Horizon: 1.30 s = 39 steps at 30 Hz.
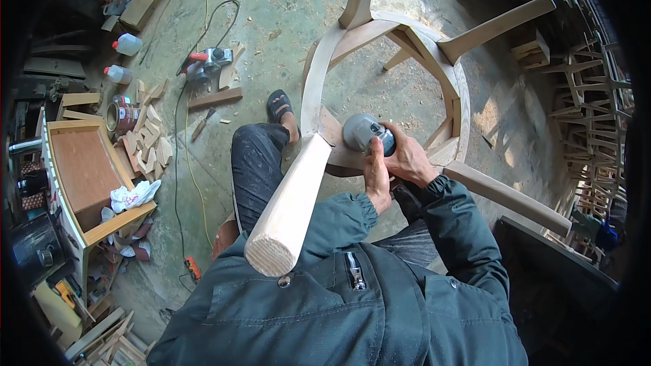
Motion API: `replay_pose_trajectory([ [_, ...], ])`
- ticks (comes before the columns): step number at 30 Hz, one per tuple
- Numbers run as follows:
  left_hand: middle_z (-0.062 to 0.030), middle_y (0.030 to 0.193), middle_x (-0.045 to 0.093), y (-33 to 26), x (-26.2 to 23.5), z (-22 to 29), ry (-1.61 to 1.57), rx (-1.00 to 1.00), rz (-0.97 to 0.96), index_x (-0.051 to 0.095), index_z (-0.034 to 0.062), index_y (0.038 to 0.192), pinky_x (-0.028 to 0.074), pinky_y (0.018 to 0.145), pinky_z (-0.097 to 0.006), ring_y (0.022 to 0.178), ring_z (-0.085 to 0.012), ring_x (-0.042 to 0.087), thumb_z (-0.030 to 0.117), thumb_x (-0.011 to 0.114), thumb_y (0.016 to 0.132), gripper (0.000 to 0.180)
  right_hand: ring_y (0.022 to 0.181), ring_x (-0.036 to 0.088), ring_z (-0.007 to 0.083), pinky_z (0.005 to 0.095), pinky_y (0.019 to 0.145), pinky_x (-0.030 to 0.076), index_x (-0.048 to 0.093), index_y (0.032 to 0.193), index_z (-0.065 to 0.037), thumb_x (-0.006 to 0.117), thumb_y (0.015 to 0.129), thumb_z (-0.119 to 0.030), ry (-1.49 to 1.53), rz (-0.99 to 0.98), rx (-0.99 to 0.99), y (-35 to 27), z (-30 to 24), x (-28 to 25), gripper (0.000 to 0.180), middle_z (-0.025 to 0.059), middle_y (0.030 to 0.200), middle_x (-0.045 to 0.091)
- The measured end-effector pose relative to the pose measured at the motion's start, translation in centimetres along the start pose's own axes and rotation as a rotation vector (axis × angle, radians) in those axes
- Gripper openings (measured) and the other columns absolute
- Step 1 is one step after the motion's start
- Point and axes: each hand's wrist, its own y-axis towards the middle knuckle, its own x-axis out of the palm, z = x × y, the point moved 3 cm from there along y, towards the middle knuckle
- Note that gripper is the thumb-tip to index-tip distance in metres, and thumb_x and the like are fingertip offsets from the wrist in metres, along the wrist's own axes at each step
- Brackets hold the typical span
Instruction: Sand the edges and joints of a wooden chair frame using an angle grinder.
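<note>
A round wooden frame (pixel 458 88) with several tapered legs rests on its side or upside down before me. One thick pale leg (pixel 291 207) points toward my chest. My right hand (pixel 411 157) is wrapped round a grey power sander (pixel 365 134) with a rounded head. Against the same tool's near side is my left hand (pixel 377 175), its thumb up and its other fingers mostly hidden. The sander's head lies at the near part of the ring, just right of the thick leg's joint. Its underside is hidden.
A red and grey power tool (pixel 211 61) with a dark cord lies on the floor at left. Beside it are a wood strip (pixel 215 97), a chisel-like tool (pixel 203 125) and offcuts (pixel 150 142). An open drawer box (pixel 88 163) stands far left; stacked wooden frames (pixel 590 115) line the right.
</note>
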Motion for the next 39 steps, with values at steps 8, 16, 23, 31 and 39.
replay_pose_trajectory([
  [8, -0.0119, 0.139, 0.06, 3.7, -2.3, 5.0, 0.0, 0.049, 0.012, 0.045, 0.015, 0.154, 0.058, 0.095, -0.051, 0.12, -0.03, 0.066, 0.084, 0.046, 0.095, 0.091, 0.099, 0.073, 0.0461, 0.0505, 0.085, 0.057, 0.052, 0.145, -0.013, 0.078, 0.084, -0.06, -0.018, -0.002, -0.132, 5.5, -3.8, 1.1, 0.081, 0.0281, 0.106, 0.075],
  [16, -0.009, 0.15, 0.052, 0.7, -0.9, 1.2, -0.106, 0.024, 0.013, 0.037, 0.0207, 0.16, 0.053, 0.101, -0.051, 0.129, -0.0285, 0.06, 0.086, 0.046, 0.094, 0.093, 0.108, 0.072, 0.0466, 0.0491, 0.093, 0.057, 0.054, 0.146, -0.013, 0.086, 0.078, -0.053, -0.047, -0.159, -0.144, 3.0, -2.1, 0.2, 0.085, 0.0266, 0.117, 0.073],
  [23, -0.0116, 0.14, 0.06, 2.2, -1.4, 5.1, 0.051, -0.047, 0.012, 0.046, 0.0156, 0.153, 0.056, 0.094, -0.053, 0.122, -0.0298, 0.065, 0.086, 0.047, 0.094, 0.092, 0.107, 0.072, 0.0463, 0.0487, 0.091, 0.057, 0.052, 0.148, -0.014, 0.083, 0.082, -0.055, 0.05, -0.005, -0.097, 5.1, -2.5, 1.1, 0.083, 0.0276, 0.115, 0.073],
  [31, -0.0106, 0.148, 0.053, -0.6, -1.5, -0.4, -0.085, -0.029, -0.018, 0.041, 0.0145, 0.157, 0.054, 0.103, -0.049, 0.13, -0.0272, 0.06, 0.083, 0.047, 0.096, 0.092, 0.105, 0.072, 0.0467, 0.0509, 0.088, 0.056, 0.053, 0.145, -0.016, 0.08, 0.084, -0.054, -0.052, -0.045, -0.086, 0.3, -1.7, 0.5, 0.076, 0.0271, 0.112, 0.073],
  [39, -0.0114, 0.14, 0.062, -0.9, -2.7, -4.1, 0.194, -0.088, -0.168, 0.052, 0.0032, 0.149, 0.052, 0.102, -0.038, 0.125, -0.0221, 0.063, 0.076, 0.049, 0.101, 0.087, 0.108, 0.071, 0.0482, 0.0503, 0.09, 0.056, 0.05, 0.148, -0.013, 0.082, 0.085, -0.055, 0.007, 0.187, 0.13, -6.0, 2.3, 2.0, 0.082, 0.0292, 0.115, 0.072],
])
